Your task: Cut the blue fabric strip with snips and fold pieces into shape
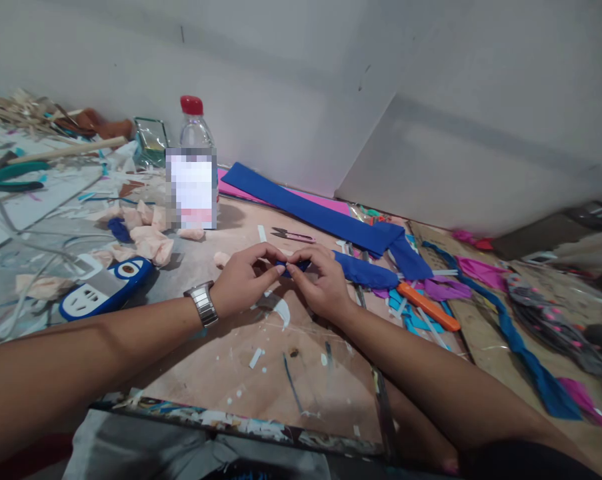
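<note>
My left hand (245, 277), with a metal watch (201, 305) on the wrist, pinches one end of a small dark blue piece (297, 266). My right hand (325, 283) pinches the other end, its fingertips close to the left ones. Fingers cover much of the piece, and I cannot tell whether it is cloth or paper. Beyond my hands lie pink-handled thread snips (295, 236). Just right of my right hand is a blue strip (365, 270), beside an orange-handled cutter (429, 307).
A folded blue band (301, 210) lies along the wall. A red-capped bottle (197, 130) stands behind a blurred phone-like screen (193, 190). To the left are crumpled peach pieces (151, 243), a blue-and-white power strip (108, 287) and green-handled pliers (15, 175). Coloured scraps clutter the right.
</note>
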Tool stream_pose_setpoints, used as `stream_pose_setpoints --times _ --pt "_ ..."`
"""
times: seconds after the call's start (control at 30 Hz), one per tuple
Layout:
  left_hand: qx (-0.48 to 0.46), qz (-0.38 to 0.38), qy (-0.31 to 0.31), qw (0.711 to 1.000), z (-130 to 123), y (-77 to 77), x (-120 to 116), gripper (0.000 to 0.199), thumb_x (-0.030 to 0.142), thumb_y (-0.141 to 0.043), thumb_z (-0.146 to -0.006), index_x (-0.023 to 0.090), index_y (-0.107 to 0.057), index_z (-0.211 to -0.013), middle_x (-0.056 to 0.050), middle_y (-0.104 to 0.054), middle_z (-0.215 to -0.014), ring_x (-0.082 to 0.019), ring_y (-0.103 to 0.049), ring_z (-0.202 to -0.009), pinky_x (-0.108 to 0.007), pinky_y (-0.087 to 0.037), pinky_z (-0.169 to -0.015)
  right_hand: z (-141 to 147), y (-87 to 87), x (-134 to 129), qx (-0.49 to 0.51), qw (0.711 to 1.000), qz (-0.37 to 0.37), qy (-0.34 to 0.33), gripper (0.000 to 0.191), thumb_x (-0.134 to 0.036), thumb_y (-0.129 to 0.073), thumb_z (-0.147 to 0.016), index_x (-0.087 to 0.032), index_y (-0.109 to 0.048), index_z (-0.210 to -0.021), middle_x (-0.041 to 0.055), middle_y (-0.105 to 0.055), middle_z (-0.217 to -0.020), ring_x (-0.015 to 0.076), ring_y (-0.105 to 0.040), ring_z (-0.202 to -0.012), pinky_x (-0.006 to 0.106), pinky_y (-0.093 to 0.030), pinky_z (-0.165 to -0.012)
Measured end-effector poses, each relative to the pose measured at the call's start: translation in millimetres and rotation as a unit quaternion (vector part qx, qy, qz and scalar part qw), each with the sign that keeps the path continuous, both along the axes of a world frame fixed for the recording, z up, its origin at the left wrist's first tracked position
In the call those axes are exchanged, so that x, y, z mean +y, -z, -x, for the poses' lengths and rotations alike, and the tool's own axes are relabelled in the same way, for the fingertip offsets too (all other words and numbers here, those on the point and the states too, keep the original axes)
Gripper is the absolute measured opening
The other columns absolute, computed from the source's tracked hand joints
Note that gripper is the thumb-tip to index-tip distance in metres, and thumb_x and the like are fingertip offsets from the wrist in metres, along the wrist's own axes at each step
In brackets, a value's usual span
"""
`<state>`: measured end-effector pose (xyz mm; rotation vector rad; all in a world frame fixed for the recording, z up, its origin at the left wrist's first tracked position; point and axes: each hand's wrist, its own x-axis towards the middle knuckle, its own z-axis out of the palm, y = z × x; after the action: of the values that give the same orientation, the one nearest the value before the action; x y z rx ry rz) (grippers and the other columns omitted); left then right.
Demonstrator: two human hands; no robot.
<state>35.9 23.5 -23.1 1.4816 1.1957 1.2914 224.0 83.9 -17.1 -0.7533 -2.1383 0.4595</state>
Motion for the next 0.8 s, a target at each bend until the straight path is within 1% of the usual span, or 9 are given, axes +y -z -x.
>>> stream_pose_setpoints --times 0.13,0.3,0.43,0.57,0.67,0.8 --pt "0.014 -0.003 -0.001 1.000 0.6 0.5 0.1 0.019 0.032 -0.067 -0.093 0.017 -0.069 -0.106 -0.007 -0.074 -0.102 -0.016 -0.067 -0.080 -0.027 -0.052 -0.068 -0.6 1.7 0.1 0.000 1.000 0.004 -0.001 0.004 -0.027 -0.068 -0.093 -0.023 -0.069 -0.095 0.0052 -0.075 -0.094 0.0244 -0.067 -0.093 0.042 -0.048 -0.086" --pt "0.016 -0.026 0.014 0.999 1.1 3.0 1.5 0.019 0.029 -0.065 -0.094 0.018 -0.068 -0.109 -0.008 -0.074 -0.105 -0.018 -0.070 -0.090 -0.030 -0.055 -0.077 0.1 1.5 -0.1 -0.009 1.000 0.011 0.005 0.005 -0.028 -0.069 -0.093 -0.023 -0.068 -0.095 0.0051 -0.075 -0.095 0.0246 -0.067 -0.093 0.042 -0.047 -0.086" --pt "0.001 -0.028 0.006 1.000 1.1 6.1 1.6 0.020 0.028 -0.064 -0.094 0.018 -0.064 -0.111 -0.009 -0.073 -0.109 -0.020 -0.070 -0.096 -0.033 -0.056 -0.082 1.1 0.7 0.0 -0.013 1.000 0.016 -0.013 0.004 -0.027 -0.069 -0.093 -0.023 -0.068 -0.094 0.0050 -0.075 -0.094 0.0247 -0.067 -0.094 0.042 -0.047 -0.087" --pt "-0.011 -0.027 0.002 1.000 0.4 7.2 1.3 0.022 0.026 -0.064 -0.095 0.019 -0.059 -0.115 -0.009 -0.071 -0.113 -0.019 -0.070 -0.099 -0.032 -0.055 -0.082 1.6 0.7 0.6 -0.002 0.999 0.021 -0.026 0.005 -0.028 -0.068 -0.094 -0.023 -0.068 -0.093 0.0051 -0.074 -0.094 0.0245 -0.067 -0.094 0.042 -0.048 -0.088" --pt "-0.019 -0.014 0.001 1.000 -0.3 6.5 1.5 0.022 0.025 -0.063 -0.095 0.019 -0.058 -0.115 -0.009 -0.071 -0.111 -0.019 -0.069 -0.097 -0.030 -0.054 -0.079 1.6 0.4 0.7 0.012 0.999 0.030 -0.030 0.005 -0.027 -0.067 -0.094 -0.023 -0.068 -0.091 0.0053 -0.072 -0.095 0.0241 -0.067 -0.095 0.042 -0.049 -0.088" --pt "-0.031 0.005 0.003 1.000 -0.4 6.6 1.7 0.020 0.025 -0.060 -0.096 0.018 -0.061 -0.114 -0.008 -0.072 -0.103 -0.016 -0.068 -0.088 -0.028 -0.053 -0.074 1.7 0.1 0.6 0.015 0.999 0.033 -0.032 0.004 -0.026 -0.067 -0.094 -0.023 -0.068 -0.094 0.0059 -0.072 -0.097 0.0243 -0.067 -0.097 0.042 -0.050 -0.089"
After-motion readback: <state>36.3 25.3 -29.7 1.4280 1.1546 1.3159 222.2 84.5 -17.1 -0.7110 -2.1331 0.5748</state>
